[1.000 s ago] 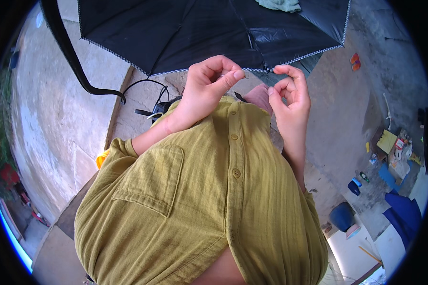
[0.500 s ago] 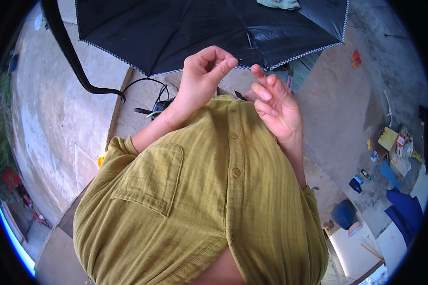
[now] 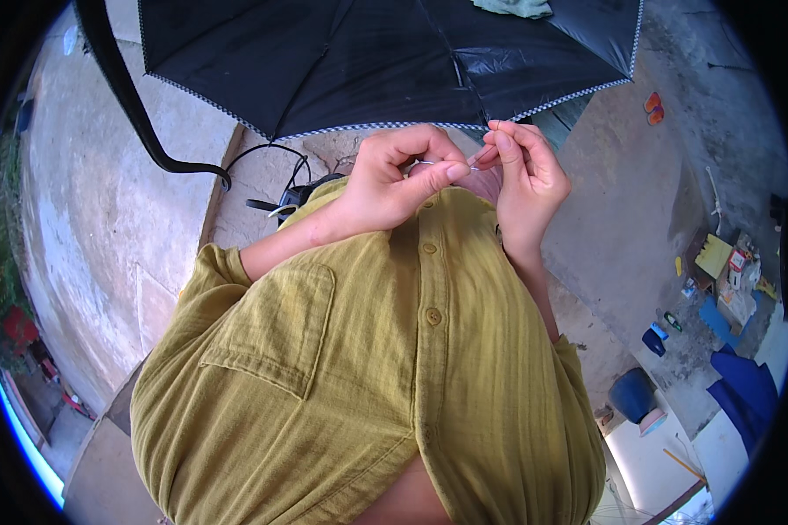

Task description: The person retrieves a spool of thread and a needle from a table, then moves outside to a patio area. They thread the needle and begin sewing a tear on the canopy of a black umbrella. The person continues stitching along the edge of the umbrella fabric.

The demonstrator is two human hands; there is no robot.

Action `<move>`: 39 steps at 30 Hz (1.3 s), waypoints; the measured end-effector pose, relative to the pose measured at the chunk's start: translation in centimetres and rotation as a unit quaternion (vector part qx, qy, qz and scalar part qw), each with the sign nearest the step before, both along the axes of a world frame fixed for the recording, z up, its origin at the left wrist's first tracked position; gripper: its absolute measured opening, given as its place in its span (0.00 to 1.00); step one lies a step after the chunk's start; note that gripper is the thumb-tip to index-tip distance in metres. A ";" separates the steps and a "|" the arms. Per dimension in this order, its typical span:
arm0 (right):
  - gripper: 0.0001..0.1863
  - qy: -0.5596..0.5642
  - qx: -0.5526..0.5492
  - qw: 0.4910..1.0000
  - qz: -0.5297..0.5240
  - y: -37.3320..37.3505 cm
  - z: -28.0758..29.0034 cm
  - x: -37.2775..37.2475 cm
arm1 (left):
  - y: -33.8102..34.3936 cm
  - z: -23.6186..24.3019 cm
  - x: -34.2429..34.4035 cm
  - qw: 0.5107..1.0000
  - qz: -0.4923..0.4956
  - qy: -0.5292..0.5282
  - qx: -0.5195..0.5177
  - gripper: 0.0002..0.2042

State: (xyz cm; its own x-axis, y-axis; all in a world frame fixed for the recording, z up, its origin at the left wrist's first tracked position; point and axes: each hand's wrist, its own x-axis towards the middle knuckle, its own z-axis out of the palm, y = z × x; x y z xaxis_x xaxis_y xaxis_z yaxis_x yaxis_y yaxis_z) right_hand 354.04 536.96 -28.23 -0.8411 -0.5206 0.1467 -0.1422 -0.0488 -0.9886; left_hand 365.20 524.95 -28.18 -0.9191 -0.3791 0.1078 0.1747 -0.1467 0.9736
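My left hand (image 3: 394, 179) is closed, thumb and fingertips pinching a thin silvery needle or wire (image 3: 425, 162) held level over my lap. Close on its right, my right hand (image 3: 527, 175) has thumb and index drawn together in a pinch; whatever is between them is too small to make out. Just beyond both hands spreads a black umbrella canopy (image 3: 368, 70) with a checked edge, a pale green cloth (image 3: 512, 7) on its top. A pink patch, perhaps cloth, shows partly behind the fingers.
A black strap (image 3: 123, 96) curves at the left, near black cables and a dark object (image 3: 293, 197). On the right floor are orange sandals (image 3: 654, 107), assorted packages and scraps (image 3: 714, 254), a blue pot (image 3: 630, 394) and dark blue cloth (image 3: 744, 389). A step edge (image 3: 214, 201) runs at left.
Over the last half second my left hand came down and rightward with the thin piece, and my right hand's fingers rose and closed into a pinch. The umbrella stayed put.
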 end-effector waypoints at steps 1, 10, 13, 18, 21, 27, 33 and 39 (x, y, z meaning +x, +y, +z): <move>0.04 0.101 0.028 0.995 0.000 0.0 -0.3 0.0 | 0.1 -0.2 0.0 0.999 0.023 0.008 0.047 0.04; 0.05 0.138 0.114 0.978 0.106 2.4 -1.3 -0.1 | -1.1 -0.1 -0.7 0.974 0.096 0.005 0.204 0.05; 0.04 -0.131 0.039 0.962 0.236 2.8 -0.9 -0.3 | -1.4 -0.5 -1.0 0.970 0.122 -0.018 0.209 0.05; 0.05 -0.425 -0.237 0.818 0.306 2.7 -0.8 -0.5 | -1.4 -1.5 -1.3 0.975 0.114 -0.064 0.179 0.05; 0.04 -0.535 -0.342 0.730 0.252 2.4 -0.9 -0.7 | -0.7 -1.6 -1.2 0.978 0.109 -0.112 0.135 0.06; 0.05 -0.569 -0.412 0.674 0.230 1.9 -1.0 -1.5 | 0.2 -2.0 -0.9 0.985 0.079 -0.103 0.117 0.06; 0.04 -0.562 -0.431 0.680 0.189 2.1 -0.6 -1.9 | 0.7 -1.6 -0.7 0.990 0.060 -0.097 0.083 0.05; 0.03 -0.371 -0.261 0.888 0.080 2.2 -0.4 -1.6 | 0.9 -1.0 -0.2 0.994 -0.004 -0.080 0.074 0.04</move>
State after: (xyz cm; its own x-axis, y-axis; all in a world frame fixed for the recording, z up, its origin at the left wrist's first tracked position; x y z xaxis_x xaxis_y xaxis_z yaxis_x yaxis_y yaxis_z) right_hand 352.41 539.13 -28.61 -0.7289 -0.6656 -0.1602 0.5878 -0.4886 -0.6448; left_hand 365.02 525.82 -29.21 -0.9227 -0.3730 -0.0971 0.0169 -0.2907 0.9567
